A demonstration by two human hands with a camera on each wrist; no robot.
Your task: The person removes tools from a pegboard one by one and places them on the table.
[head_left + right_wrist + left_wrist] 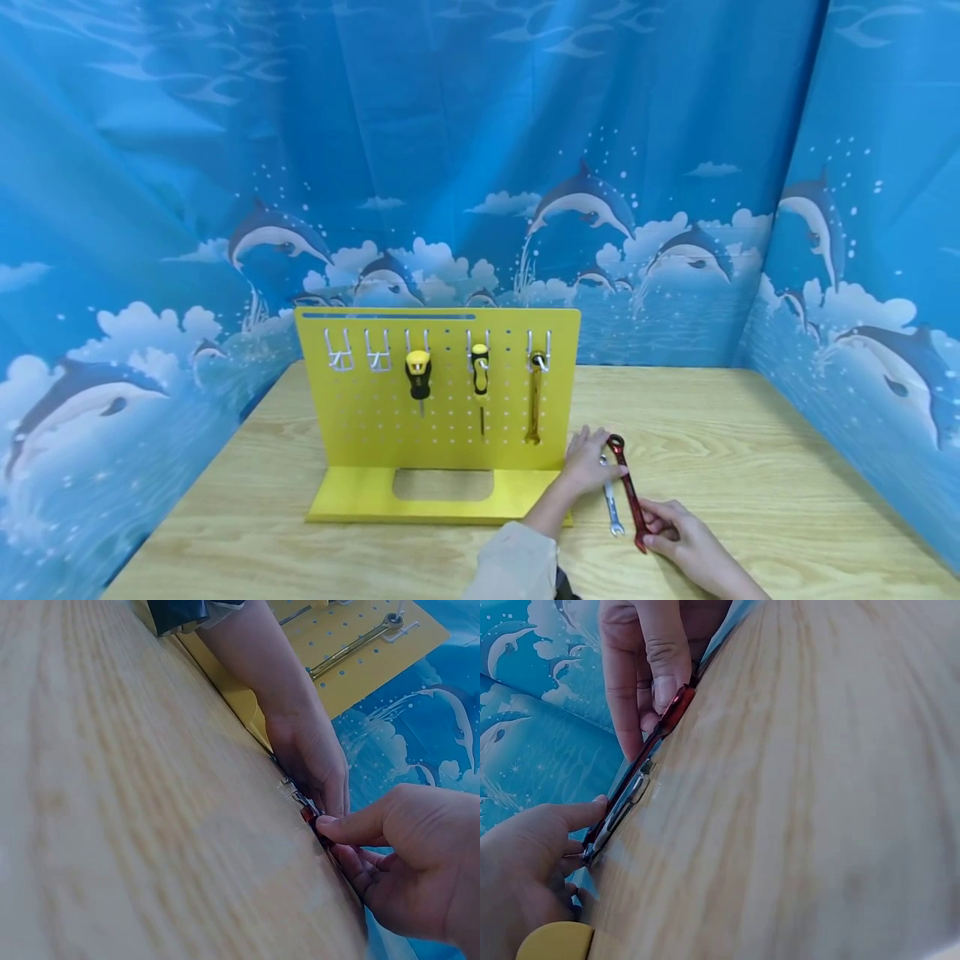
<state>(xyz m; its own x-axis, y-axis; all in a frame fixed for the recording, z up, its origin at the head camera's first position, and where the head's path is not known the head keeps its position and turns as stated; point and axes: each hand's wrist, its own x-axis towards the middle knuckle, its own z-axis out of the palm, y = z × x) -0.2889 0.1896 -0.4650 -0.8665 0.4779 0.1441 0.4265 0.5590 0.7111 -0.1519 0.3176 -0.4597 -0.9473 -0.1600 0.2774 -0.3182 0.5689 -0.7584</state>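
A red combination wrench lies right of the yellow pegboard, and my right hand pinches its near, open-jaw end between thumb and fingers. My left hand reaches over the far ends of the wrenches; its thumb touches the red shaft and its fingertips lie by the ring end. Next to the red wrench, on its left, is a smaller silver wrench, partly under the left hand. In the left wrist view the red wrench runs between both hands, above the silver one. The right wrist view shows the right thumb on the red wrench.
The yellow pegboard stands on the wooden table. On its hooks hang a stubby screwdriver, a longer screwdriver and a gold wrench. Two hooks at the left hold nothing. A dolphin-print curtain surrounds the table.
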